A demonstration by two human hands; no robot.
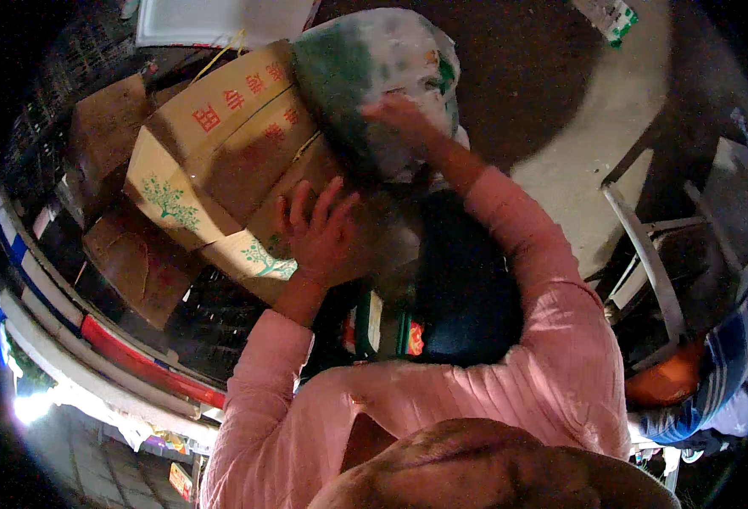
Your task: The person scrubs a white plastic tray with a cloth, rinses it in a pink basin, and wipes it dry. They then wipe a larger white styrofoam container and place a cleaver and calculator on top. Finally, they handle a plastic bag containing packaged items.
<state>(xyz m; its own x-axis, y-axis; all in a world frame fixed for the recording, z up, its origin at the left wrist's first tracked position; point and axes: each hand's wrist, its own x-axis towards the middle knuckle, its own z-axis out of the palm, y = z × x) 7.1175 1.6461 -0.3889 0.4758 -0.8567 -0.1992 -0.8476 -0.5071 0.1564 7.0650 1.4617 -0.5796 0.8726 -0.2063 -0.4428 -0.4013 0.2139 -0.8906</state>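
My left hand has its fingers spread over the brown cardboard box, close to its near flap; whether the palm presses on it is hard to tell. Red printed characters and green tree drawings mark the box, and yellow twine lies along its seam. Beyond my left hand, my right hand is on a bulging white-and-green plastic bag, its fingers curled in against the film. The bag leans against the far right side of the box. What it contains cannot be made out.
A white foam container stands at the far left. Loose cardboard pieces lie left of the box. To the right are a white chair and a person's blue plaid sleeve. A torn wrapper lies far right.
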